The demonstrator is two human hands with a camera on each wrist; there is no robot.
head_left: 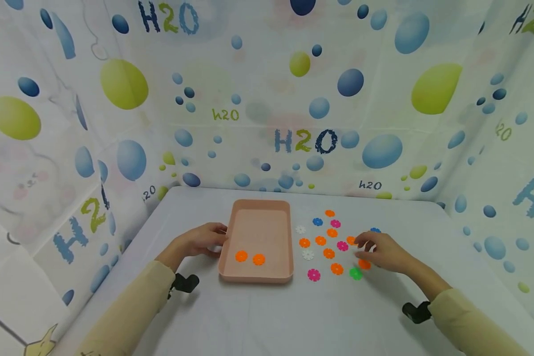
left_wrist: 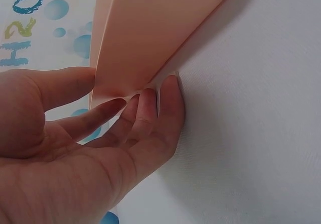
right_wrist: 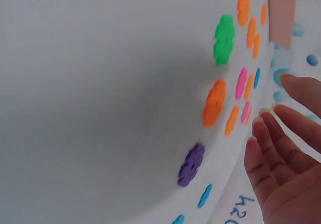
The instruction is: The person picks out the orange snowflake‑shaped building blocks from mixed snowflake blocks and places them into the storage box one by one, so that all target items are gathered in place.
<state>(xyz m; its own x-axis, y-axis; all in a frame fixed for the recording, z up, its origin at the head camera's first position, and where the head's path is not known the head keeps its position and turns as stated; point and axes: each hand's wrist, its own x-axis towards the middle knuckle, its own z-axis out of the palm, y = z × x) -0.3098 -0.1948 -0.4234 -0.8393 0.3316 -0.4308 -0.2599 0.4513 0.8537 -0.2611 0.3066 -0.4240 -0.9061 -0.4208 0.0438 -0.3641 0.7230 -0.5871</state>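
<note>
Over on the left of the counter (head_left: 196, 316), here's the peach tray (head_left: 260, 225), two orange snowflake discs (head_left: 259, 259) lying flat in its near half. The left hand (head_left: 203, 240) is at the tray's left side. The head view covers most of that contact, but the left wrist view gives it: thumb against the edge, fingers curved in close by the lower outer wall. Is that grip clamped? Can't tell from here!

Across to the right, and it's a busy patch: orange, pink, blue and white notched discs scattered just beyond the tray, a green disc (head_left: 355, 273) at the near edge. The right hand (head_left: 382, 252) is over the right end of them, an orange disc (head_left: 351, 241) just by its fingertips in the head view. Its grip is parted, thumb away from the fingers, and the right wrist view settles it: nothing between them, fingertips up off the counter.

And look what else that low angle finds: a purple disc (right_wrist: 191, 165) and two light-blue discs (right_wrist: 204, 196) near the hand. From the head, the purple one doesn't show at all, and only one blue disc (head_left: 376, 230) peeks out behind the knuckles.
</note>
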